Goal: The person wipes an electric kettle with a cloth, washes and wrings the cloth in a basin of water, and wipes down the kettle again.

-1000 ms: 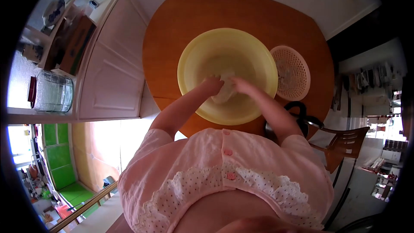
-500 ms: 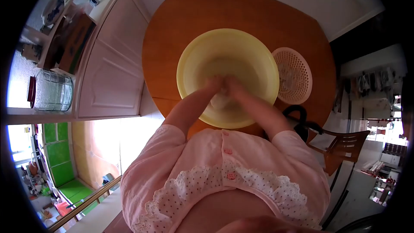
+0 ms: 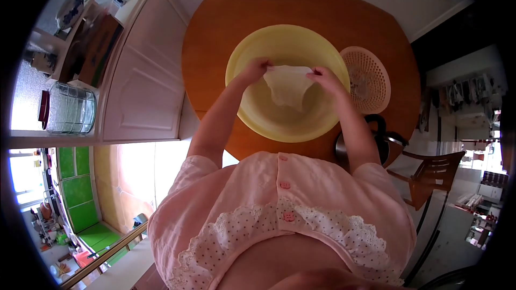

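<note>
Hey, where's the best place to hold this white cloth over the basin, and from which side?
Probably both ends of the white cloth's wide, straight edge, from opposite sides: left hand at the left end, right hand at the right. That edge is spread out, while the cloth narrows toward its loose end.

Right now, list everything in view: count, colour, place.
Table: one, orange-brown, under the basin
Basin: one, pale yellow, on the table
Cloth: one, white, spread between the hands, over the basin
Basket: one, pink, right of the basin
Kettle: one, black and silver, partly behind the right forearm
Chair: one, brown, at right
Jar: one, clear with dark red lid, left shelf
Box: one, brown, left shelf
Far-edge clutter: uncountable, mixed colours
Blouse: one, pink, on the wearer
Left hand: one, bare, at cloth's left corner
Right hand: one, bare, at cloth's right corner
</note>
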Motion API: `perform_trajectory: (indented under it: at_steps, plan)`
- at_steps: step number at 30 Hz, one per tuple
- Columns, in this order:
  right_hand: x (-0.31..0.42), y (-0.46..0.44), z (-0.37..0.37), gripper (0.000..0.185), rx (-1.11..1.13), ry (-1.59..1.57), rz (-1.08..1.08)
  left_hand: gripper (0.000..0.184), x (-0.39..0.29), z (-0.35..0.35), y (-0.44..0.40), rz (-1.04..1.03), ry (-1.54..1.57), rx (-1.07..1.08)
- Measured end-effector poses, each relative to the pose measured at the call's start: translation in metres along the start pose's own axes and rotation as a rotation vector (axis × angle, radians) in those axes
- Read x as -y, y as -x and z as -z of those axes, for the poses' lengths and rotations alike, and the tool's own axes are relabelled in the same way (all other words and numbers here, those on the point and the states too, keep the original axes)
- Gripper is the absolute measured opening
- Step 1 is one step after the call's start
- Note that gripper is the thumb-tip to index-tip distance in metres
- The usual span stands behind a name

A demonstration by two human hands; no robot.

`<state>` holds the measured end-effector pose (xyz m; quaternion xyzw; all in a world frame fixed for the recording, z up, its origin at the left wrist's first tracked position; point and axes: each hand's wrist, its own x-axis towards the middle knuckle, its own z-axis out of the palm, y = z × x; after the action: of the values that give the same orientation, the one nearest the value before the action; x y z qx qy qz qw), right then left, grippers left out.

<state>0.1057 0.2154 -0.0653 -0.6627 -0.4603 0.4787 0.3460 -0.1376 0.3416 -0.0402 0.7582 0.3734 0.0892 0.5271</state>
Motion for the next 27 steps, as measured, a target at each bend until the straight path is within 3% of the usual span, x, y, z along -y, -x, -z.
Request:
perform_trajectory:
  at_steps: [3, 6, 7, 10, 11, 14, 17, 20, 23, 26, 27]
  plan:
    - [0.003, 0.019, -0.006, 0.025, 0.142, 0.327, 0.024, 0.022, 0.004, 0.002, 0.005, -0.035, -0.169, 0.150]
    - [-0.001, 0.034, -0.023, 0.030, 0.399, 0.604, -0.049, 0.026, 0.028, -0.015, 0.012, -0.319, -0.435, 0.429]
    - [-0.002, 0.037, -0.031, 0.033, 0.495, 0.679, -0.088, 0.036, 0.034, -0.023, 0.013, -0.233, -0.561, 0.565]
    - [-0.002, 0.036, -0.051, 0.047, 0.615, 0.947, -0.129, 0.047, 0.035, -0.046, 0.019, -0.141, -0.913, 0.620]
    - [-0.011, 0.031, -0.057, 0.051, 0.528, 0.973, -0.067, 0.061, 0.034, -0.056, 0.010, 0.005, -1.000, 0.686]
    - [-0.029, 0.020, -0.080, 0.062, 0.360, 1.100, 0.065, 0.075, 0.063, -0.088, 0.006, -0.095, -0.947, 0.307]
    - [-0.024, 0.010, -0.097, 0.070, 0.340, 1.280, 0.134, 0.076, 0.073, -0.106, -0.004, -0.040, -1.217, 0.366]
    - [-0.053, -0.007, -0.108, 0.076, 0.269, 1.329, 0.192, 0.078, 0.071, -0.109, -0.010, 0.096, -1.269, 0.321]
    - [-0.073, -0.016, -0.116, 0.080, 0.305, 1.367, 0.137, 0.076, 0.095, -0.115, -0.014, 0.163, -1.060, 0.367]
    - [-0.087, -0.016, -0.115, 0.078, 0.356, 1.277, 0.115, 0.088, 0.095, -0.109, -0.012, 0.105, -0.971, 0.506]
    - [-0.088, -0.015, -0.115, 0.074, 0.340, 1.262, 0.115, 0.081, 0.093, -0.109, -0.013, 0.047, -0.923, 0.484]
